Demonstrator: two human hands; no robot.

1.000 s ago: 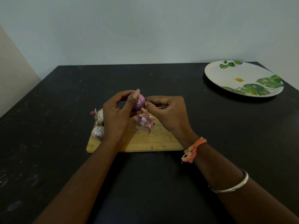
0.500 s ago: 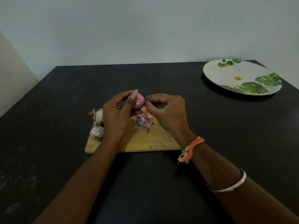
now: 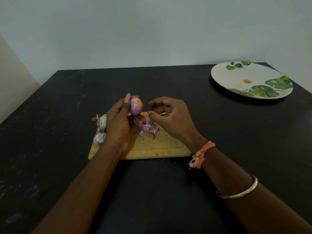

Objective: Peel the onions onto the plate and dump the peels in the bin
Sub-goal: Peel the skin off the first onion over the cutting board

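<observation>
The left hand (image 3: 120, 123) holds a partly peeled purple onion (image 3: 135, 106) above the far edge of the wooden cutting board (image 3: 162, 147). The thumb is curled against its near side and the fingers clamp it from behind. A pale orange patch shows on the onion's upper right.

The right hand (image 3: 171, 117) is just beside the onion and apart from it. Its fingers are curled inward, with the thumb tip and forefinger close together. Whether a scrap of skin is pinched between them cannot be told at this sharpness.

A loose heap of purple peels (image 3: 149, 130) lies on the board below both hands. Two unpeeled onions (image 3: 101, 129) sit one behind the other at the board's left edge, partly hidden by the left hand.

The leaf-patterned plate (image 3: 236, 76) rests at the far right corner of the black table (image 3: 67, 115), well apart from the board. The right forearm carries an orange thread band (image 3: 201, 153) and a metal bangle (image 3: 240, 189).
</observation>
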